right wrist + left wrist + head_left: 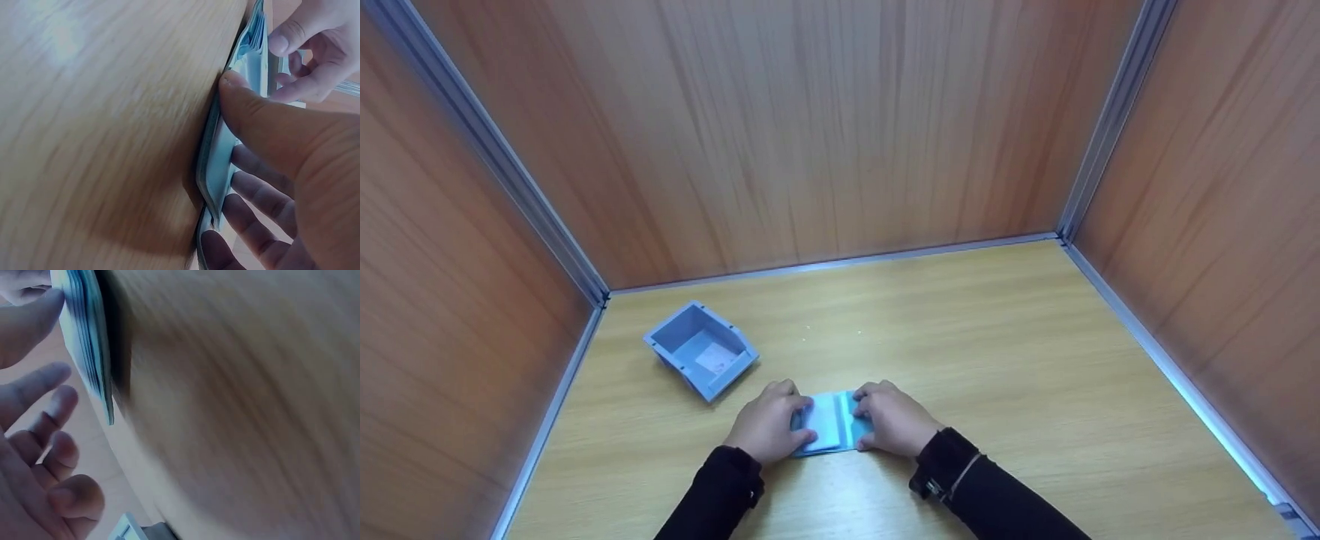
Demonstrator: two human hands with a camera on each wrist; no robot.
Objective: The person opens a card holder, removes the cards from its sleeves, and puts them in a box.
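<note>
The fingers of the left hand [769, 426] curl over the left edge of the stack [832, 431], a small pile of thin blue sheets, and the thumb sits at its near side. The fingers of the right hand [894, 421] curl over the right edge, and in the right wrist view the thumb [264, 121] presses on the side of the stack [225, 152] while the other fingers tuck under it, so this hand pinches it. In the left wrist view the fingers [50, 439] look loosely spread beside the stack [87, 343], and I cannot tell how hard they hold. The stack lies flat on the table [960, 337], right between the two hands and touching both. Its long side runs away from the person, so each hand meets a long edge from its own side. Both hands are just as near. The sheets look a bit uneven at the edges. A small grey bin [701, 349] stands to the left and a little farther back, nearer the left hand, apart from the stack. Wooden walls [810, 135] stand around the table.
</note>
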